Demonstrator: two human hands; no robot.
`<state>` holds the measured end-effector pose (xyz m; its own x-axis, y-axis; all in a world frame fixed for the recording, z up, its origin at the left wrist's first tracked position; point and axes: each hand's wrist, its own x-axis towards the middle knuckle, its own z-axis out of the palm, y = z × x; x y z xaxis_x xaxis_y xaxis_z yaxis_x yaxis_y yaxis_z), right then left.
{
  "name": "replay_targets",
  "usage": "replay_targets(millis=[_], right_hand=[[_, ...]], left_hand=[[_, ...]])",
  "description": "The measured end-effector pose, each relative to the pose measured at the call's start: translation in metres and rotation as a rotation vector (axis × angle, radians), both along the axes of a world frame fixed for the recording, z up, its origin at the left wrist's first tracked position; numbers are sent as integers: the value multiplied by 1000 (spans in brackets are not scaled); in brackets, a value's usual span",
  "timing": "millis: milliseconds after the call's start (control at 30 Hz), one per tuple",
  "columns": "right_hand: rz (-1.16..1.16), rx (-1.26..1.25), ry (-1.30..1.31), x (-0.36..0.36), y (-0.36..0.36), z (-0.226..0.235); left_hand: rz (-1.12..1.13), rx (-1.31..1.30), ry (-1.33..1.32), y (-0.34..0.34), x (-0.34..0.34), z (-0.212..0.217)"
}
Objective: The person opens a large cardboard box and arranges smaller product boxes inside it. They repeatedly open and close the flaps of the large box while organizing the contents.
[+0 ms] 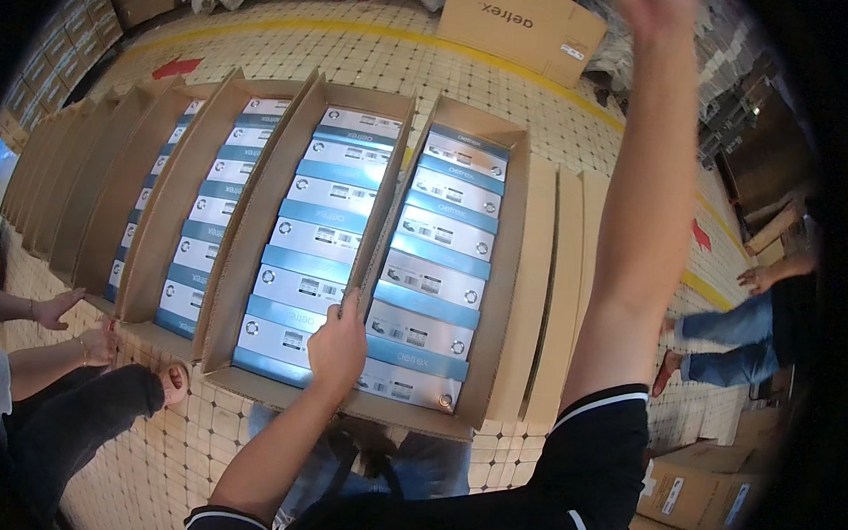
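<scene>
My left hand (339,348) is closed around the cardboard edge (374,249) where two long open cartons meet. Shoe boxes, white with blue lids, fill both cartons: one row (318,219) lies left of the hand, another row (433,275) right of it. My right arm stretches up and away past the right-hand carton (509,231). At the top edge of the picture, my right hand (652,7) is blurred and partly cut off, so its fingers and anything in them cannot be made out.
More open cartons (100,188) stand in a line to the left, and folded cardboard (540,297) stands upright on the right. A co-worker's hands (60,308) are at the near left. Another person in jeans (730,330) is at the right. A large closed box (521,30) sits beyond.
</scene>
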<state>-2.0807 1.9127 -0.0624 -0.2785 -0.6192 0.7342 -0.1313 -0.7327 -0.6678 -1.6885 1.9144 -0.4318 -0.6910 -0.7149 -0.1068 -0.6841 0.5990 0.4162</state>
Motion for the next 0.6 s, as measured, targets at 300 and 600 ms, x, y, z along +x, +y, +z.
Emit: replay_targets(millis=[300, 600], right_hand=[[-1341, 855, -124, 236, 310, -388], [-1731, 1097, -204, 426, 429, -458]], left_hand=[[-14, 9, 103, -3, 7, -3], [-37, -4, 172, -2, 8, -12]])
